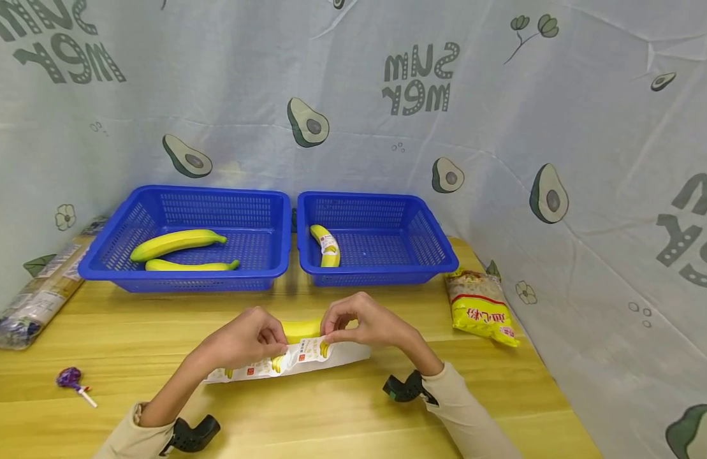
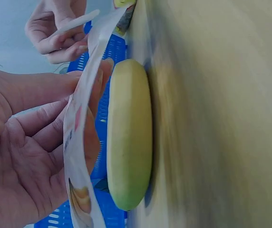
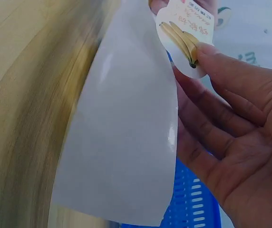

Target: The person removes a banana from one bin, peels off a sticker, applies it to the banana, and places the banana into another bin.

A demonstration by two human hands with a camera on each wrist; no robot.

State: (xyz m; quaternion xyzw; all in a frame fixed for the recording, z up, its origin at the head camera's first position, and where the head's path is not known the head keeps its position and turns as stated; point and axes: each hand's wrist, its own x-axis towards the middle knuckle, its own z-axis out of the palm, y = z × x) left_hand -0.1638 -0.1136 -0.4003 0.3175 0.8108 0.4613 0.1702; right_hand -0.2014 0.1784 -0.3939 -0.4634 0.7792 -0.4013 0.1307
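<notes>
My left hand (image 1: 244, 336) pinches a white strip of banana-picture stickers (image 1: 344, 354) between thumb and fingers. At the strip's upper edge, my right hand (image 1: 364, 320) pinches one sticker (image 3: 181, 35) between thumb and forefinger. In the right wrist view this sticker stands out past the edge of the strip's blank backing (image 3: 121, 114). A yellow banana (image 2: 129, 135) with a greenish end lies on the table just behind the strip, partly hidden by it and the hands in the head view.
A blue basket (image 1: 183, 275) at back left contains two bananas (image 1: 178, 243). Beside it, another blue basket (image 1: 382, 271) contains a banana with a label (image 1: 329, 245). A yellow food bag (image 1: 482, 306) lies right, a lollipop (image 1: 72, 379) and a long clear package (image 1: 43, 290) left.
</notes>
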